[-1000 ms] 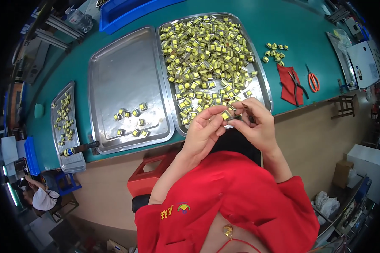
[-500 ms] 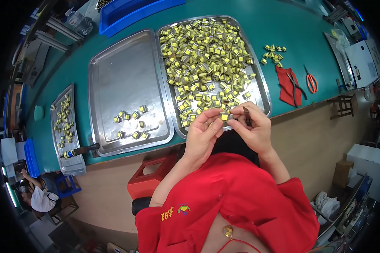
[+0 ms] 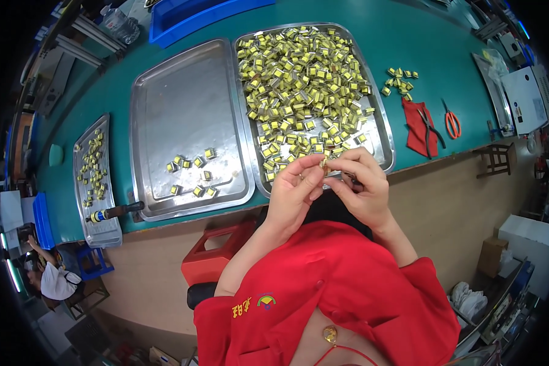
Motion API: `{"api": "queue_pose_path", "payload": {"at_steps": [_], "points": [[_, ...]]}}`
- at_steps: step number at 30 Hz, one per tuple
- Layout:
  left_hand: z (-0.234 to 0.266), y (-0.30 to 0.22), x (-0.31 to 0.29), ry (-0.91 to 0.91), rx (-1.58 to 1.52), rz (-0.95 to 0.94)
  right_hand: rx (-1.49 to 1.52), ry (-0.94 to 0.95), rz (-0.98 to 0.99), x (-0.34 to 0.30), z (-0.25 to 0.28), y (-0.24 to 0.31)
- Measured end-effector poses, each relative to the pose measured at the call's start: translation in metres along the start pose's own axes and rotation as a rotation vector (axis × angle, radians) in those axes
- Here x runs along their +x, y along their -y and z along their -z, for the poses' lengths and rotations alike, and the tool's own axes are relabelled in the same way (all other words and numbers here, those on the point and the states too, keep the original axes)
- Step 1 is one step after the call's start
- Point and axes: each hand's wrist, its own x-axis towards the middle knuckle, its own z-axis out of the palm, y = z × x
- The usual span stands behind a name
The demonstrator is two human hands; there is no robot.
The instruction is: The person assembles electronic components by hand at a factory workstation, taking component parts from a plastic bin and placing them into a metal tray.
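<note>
In front of my chest, over the near edge of the full metal tray [image 3: 385,146], a small transformer [image 3: 322,163] with yellow tape and a silvery core is pinched between my fingertips. My left hand [image 3: 296,194] grips it with thumb and forefinger. My right hand [image 3: 367,188] has its fingertips at the transformer's other side. Tucked in the curled right fingers is a dark, narrow tool [image 3: 352,179], mostly hidden, its kind unclear. Many similar transformers [image 3: 305,85] fill the tray. In the middle tray [image 3: 186,110], several lie near its front end.
A smaller tray [image 3: 105,229] at the left holds more transformers, with a dark-handled tool [image 3: 113,212] across it. At right lie loose transformers [image 3: 399,79], pliers [image 3: 430,128] on red cloth [image 3: 413,137] and orange-handled snips [image 3: 452,124]. A red stool [image 3: 210,256] stands below; a person [image 3: 58,280] sits far left.
The transformer has been turned between my fingertips and shows a narrower side. My right fingers have curled, and the dark tool that stuck up is now mostly covered. The view has shifted slightly.
</note>
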Motion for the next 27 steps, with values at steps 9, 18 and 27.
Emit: {"api": "queue_pose_path", "payload": {"at_steps": [9,18,27], "points": [[0.002,-0.003,0.0,0.058,-0.066,0.108,0.143,-0.011,-0.225,-0.002,0.001,-0.004],[0.008,-0.003,0.0,0.091,0.214,-0.032,0.115,-0.03,-0.178,-0.001,0.007,-0.005],[0.003,-0.009,0.001,0.11,0.301,-0.078,-0.451,-0.06,-0.25,0.006,0.05,-0.042]]}}
